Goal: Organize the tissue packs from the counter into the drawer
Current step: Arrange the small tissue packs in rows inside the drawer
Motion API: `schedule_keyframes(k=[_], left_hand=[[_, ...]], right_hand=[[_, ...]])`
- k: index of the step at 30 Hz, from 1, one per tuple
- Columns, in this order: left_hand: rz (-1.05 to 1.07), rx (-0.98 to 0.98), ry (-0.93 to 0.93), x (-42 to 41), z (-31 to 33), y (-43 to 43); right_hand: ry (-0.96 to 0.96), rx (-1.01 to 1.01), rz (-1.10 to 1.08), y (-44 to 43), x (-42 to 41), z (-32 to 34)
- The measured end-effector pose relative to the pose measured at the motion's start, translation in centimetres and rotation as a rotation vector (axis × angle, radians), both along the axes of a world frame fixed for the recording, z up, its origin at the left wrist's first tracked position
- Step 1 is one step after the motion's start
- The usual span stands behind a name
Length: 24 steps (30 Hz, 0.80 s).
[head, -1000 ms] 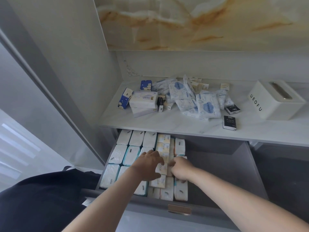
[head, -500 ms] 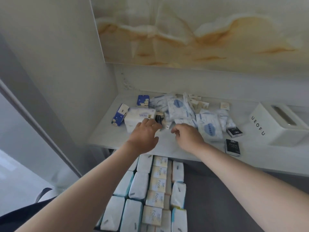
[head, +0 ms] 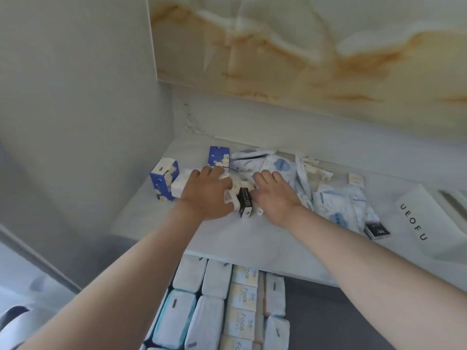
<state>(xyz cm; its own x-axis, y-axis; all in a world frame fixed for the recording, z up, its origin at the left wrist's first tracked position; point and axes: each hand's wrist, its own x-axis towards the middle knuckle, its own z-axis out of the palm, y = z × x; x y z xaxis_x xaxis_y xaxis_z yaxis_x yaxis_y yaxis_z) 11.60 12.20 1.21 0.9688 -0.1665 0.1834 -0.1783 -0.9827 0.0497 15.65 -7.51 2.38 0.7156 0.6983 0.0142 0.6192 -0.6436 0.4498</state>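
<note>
Now: the small black pack [head: 245, 202] stands on edge on the counter [head: 252, 238], between the two hands, with small pale packs touching it. The left hand [head: 207, 195] lies palm down over a white pack [head: 177, 189]. Its fingers bend downward, and I cannot tell whether they have closed on anything. The right hand [head: 275, 198] lies flat, fingers straight on the sachets [head: 278, 168], gripping nothing I can see. My main worry is that loose packs squeezed between two palms are held only by side pressure. If I lift unevenly, the middle one could pop out, drop off the front edge and land askew on the rows in the drawer [head: 217, 299] below. Two blue packs [head: 164, 180] stand upright just beside the left hand, and a sideways sweep would tip them. The slick sachets could also ride along under the right fingers. The box [head: 424, 218] is well apart, so I see no risk there.
</note>
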Motion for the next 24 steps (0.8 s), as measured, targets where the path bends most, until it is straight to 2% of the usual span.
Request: schedule_keyframes(k=[4, 6, 8, 11, 16, 18, 22, 24], left_hand=[[0.045, -0.125, 0.010, 0.4, 0.3, 1.0], [0.003, -0.160, 0.041, 0.1, 0.1, 1.0], [-0.060, -0.115, 0.044, -0.4, -0.2, 0.5], [-0.086, -0.004, 0.020, -1.0, -0.7, -0.3], [-0.053, 0.024, 0.027, -0.6, 0.1, -0.3], [-0.078, -0.093, 0.025, -0.4, 0.4, -0.2], [-0.113, -0.427, 0.005, 0.0, 0.6, -0.1], [-0.110, -0.582, -0.023, 0.2, 0.6, -0.2]], right_hand=[[0.087, 0.103, 0.033, -0.8, 1.2, 1.1], [0.093, 0.048, 0.016, -0.7, 1.3, 1.3], [0.060, -0.043, 0.011, -0.3, 0.9, 0.9], [-0.005, -0.058, 0.015, 0.3, 0.3, 0.2], [0.066, -0.036, -0.012, 0.7, 0.2, -0.3], [0.148, 0.075, -0.005, 0.5, 0.7, -0.1], [0.408, 0.552, -0.185, 1.4, 1.5, 0.8], [0.494, 0.672, -0.194, 2.4, 1.7, 1.5]])
